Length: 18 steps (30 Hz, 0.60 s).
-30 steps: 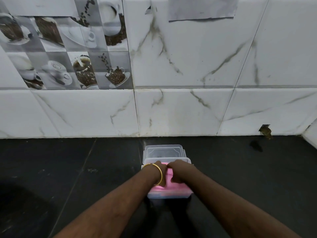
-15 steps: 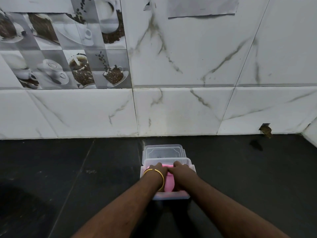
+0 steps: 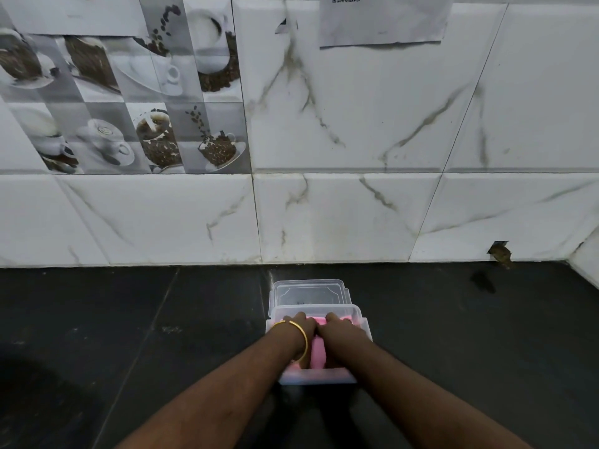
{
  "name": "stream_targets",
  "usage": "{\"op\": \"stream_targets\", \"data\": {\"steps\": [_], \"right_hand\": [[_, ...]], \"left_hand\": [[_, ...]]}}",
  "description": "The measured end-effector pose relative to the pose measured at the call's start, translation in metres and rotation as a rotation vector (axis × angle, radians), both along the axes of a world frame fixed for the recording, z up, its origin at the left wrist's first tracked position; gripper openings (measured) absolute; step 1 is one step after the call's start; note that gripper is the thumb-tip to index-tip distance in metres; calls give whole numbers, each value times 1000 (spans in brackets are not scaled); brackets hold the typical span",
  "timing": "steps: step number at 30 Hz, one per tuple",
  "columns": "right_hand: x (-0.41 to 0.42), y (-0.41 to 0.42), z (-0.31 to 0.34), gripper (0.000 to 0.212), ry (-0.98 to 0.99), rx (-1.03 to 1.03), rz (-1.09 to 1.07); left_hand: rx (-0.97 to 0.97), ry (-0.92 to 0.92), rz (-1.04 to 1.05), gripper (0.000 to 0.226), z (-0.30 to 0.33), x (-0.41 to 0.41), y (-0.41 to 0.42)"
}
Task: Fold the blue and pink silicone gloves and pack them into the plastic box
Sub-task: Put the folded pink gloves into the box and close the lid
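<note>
**Operator:** On the dark countertop (image 3: 162,351), close to the marble-tiled wall (image 3: 356,205), I see the clear plastic box (image 3: 365,330) standing open. Its lid (image 3: 309,291) lies flat just behind it, touching the box's far rim.

**Supervisor:** Where are the hands?

**Operator:** Both are down inside the box, side by side. The left hand (image 3: 296,325) wears a gold bangle (image 3: 299,338) at the wrist. The right hand (image 3: 338,330) sits just beside it, the two nearly touching at the knuckles.

**Supervisor:** And the gloves?

**Operator:** The pink glove (image 3: 318,354) is in the box, under both hands. I see a strip of it between the wrists and more pink at the far edge past the fingertips. Along the near wall of the box there is a faint bluish tint beneath the pink, but I cannot tell whether that is the blue glove.

**Supervisor:** What are the fingers doing?

**Operator:** They point away from me, toward the wall, and rest on the pink silicone. From this angle I cannot tell whether they are spread, closed together or pinching the glove; the backs of the hands cover most of them.

**Supervisor:** Anything else nearby?

**Operator:** A paper sheet (image 3: 384,21) is stuck high on the wall, and coffee-print tiles (image 3: 123,92) fill the upper left.
</note>
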State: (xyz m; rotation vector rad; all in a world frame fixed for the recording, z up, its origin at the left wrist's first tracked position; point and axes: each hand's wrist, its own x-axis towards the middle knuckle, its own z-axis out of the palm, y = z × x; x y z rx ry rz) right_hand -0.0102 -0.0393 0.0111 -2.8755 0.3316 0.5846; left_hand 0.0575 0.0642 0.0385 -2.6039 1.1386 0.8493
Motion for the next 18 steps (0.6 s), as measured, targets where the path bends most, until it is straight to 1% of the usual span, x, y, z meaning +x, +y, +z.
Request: {"op": "stream_targets", "data": {"steps": [3, 5, 7, 9, 11, 13, 15, 16, 18], "right_hand": [[8, -6, 14, 76, 33, 22, 5], [15, -14, 27, 70, 0, 61, -11], [25, -23, 44, 57, -54, 229, -127], [35, -33, 59, 37, -123, 425, -269], [45, -45, 68, 18, -245, 501, -382], [53, -59, 68, 15, -348, 535, -482], [57, -72, 59, 22, -410, 530, -580], [58, -77, 53, 25, -415, 503, -617], [59, -86, 37, 34, -366, 430, -661]], "left_hand": [[-16, -3, -66, 65, 15, 9, -2], [-112, 34, -45, 54, 26, 19, -2], [-254, 53, 40, 44, 37, 32, -1], [-425, 97, 190, 28, 43, 50, 1], [-605, 172, 376, 17, 43, 68, 3], [-744, 211, 535, 21, 39, 83, 6], [-802, 220, 678, 26, 28, 95, 9], [-784, 211, 724, 27, 21, 100, 11], [-694, 179, 783, 27, 4, 108, 15]]}}
